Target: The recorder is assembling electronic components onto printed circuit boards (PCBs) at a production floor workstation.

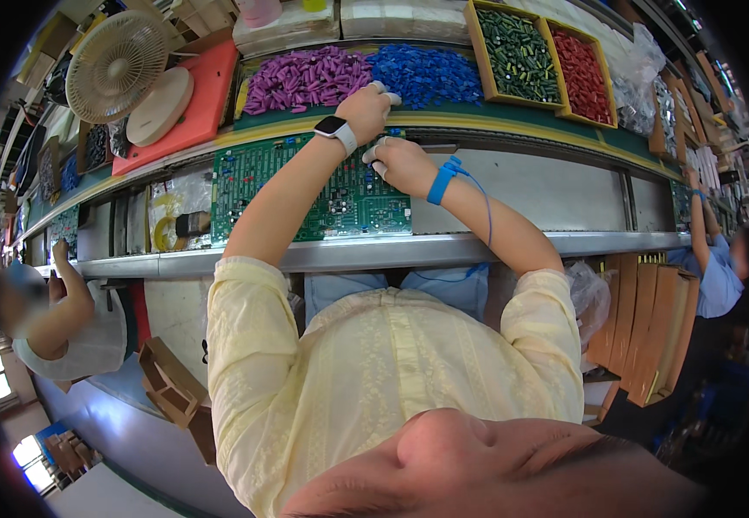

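Observation:
My left hand (pixel 366 110), with a watch on its wrist, reaches to the near edge of two heaps of small parts. Purple parts (pixel 305 79) lie to its left and blue parts (pixel 426 76) to its right. White covers sit on its fingertips, which are drawn together; what they hold, if anything, cannot be made out. My right hand (pixel 402 166), wearing a blue wrist strap with a cord (pixel 448 177), is over the right part of a green circuit board (pixel 284 194). Its covered fingers are pinched close to the board, and anything between them is too small to name.
Yellow-edged boxes of green parts (pixel 517 60) and red parts (pixel 580 76) stand at the back right. A fan (pixel 118 67) and a red board (pixel 180 116) are at the back left. A metal rail (pixel 478 245) runs along the front. People work at both sides; cardboard boxes (pixel 642 324) stand right.

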The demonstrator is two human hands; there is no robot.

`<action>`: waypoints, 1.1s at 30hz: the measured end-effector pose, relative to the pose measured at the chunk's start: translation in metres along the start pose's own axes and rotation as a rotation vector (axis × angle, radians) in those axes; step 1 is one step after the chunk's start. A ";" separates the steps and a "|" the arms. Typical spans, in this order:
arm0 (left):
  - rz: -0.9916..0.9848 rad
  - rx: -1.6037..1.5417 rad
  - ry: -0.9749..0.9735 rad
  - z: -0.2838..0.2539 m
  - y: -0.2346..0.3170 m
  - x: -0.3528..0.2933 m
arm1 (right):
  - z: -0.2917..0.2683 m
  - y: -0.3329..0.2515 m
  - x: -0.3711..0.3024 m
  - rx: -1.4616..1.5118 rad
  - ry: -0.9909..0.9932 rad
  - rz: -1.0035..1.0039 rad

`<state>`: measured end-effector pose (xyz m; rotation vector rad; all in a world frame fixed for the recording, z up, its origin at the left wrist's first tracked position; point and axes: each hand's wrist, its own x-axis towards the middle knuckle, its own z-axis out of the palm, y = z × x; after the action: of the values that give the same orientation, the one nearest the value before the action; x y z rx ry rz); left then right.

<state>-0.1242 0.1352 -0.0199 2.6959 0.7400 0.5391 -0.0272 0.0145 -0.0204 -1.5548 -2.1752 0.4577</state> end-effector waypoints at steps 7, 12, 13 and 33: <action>-0.110 -0.229 0.128 -0.029 -0.007 -0.050 | 0.004 0.004 0.007 -0.032 -0.040 -0.030; -0.112 -0.245 0.030 -0.041 0.002 -0.077 | 0.005 0.005 0.007 -0.072 -0.073 -0.038; -0.186 -0.307 -0.033 -0.044 0.007 -0.081 | 0.005 0.005 0.007 -0.072 -0.072 -0.037; -0.157 -0.174 -0.126 -0.025 0.013 -0.091 | -0.042 0.087 0.024 -0.406 0.283 0.253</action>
<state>-0.2018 0.0798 -0.0178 2.4604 0.8209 0.3739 0.0583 0.0654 -0.0245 -1.9827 -1.9387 -0.1416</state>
